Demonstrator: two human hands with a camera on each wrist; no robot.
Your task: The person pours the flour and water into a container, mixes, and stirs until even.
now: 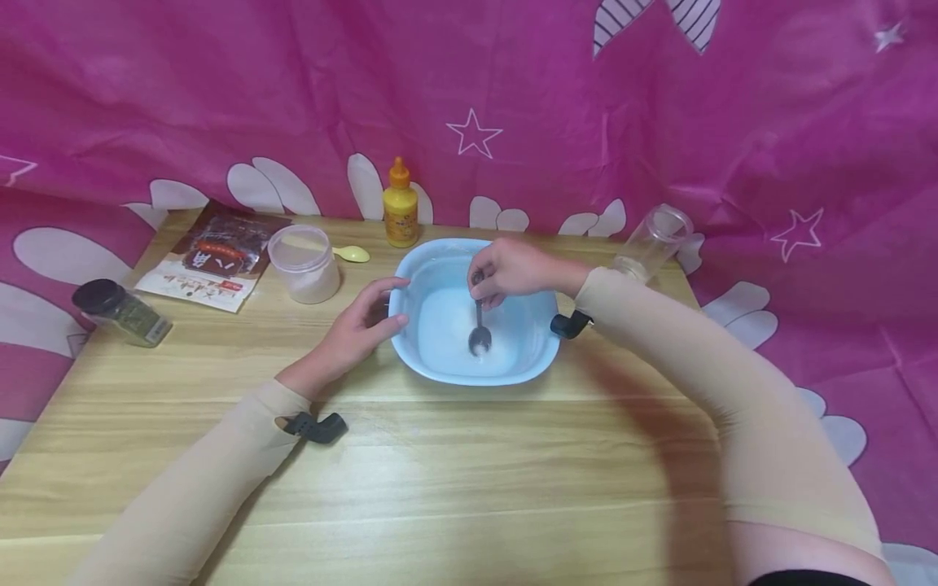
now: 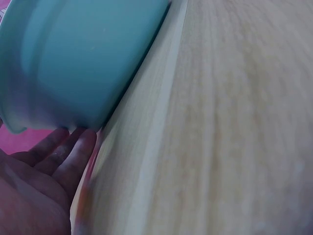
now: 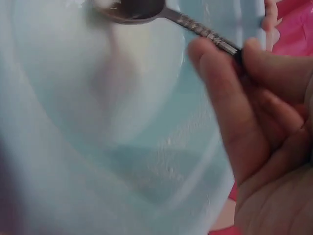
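A light blue plastic basin (image 1: 476, 379) holds cloudy whitish liquid. My left hand (image 1: 359, 323) rests against its left side, thumb and index fingertip at the rim. In the left wrist view, the other fingers (image 2: 73, 159) reach fairly straight to the basin's outer wall (image 2: 83, 63). Over the basin, my right hand (image 1: 506, 273) pinches a dark metal spoon (image 1: 479, 338) near the end of its handle. The spoon's bowl points down toward the liquid. Up close, the spoon handle (image 3: 200, 29) shows a raised pattern, held between thumb and fingertips.
Left of the basin stand a tub of white powder (image 1: 304, 268), a yellow spoon (image 1: 353, 254), a brown printed packet (image 1: 216, 256) and a tilted black-lidded jar (image 1: 124, 313). A yellow dropper bottle (image 1: 401, 207) stands behind; a clear container (image 1: 652, 240) tilts beyond the right forearm. Pink curtain (image 1: 542, 122) backs the table.
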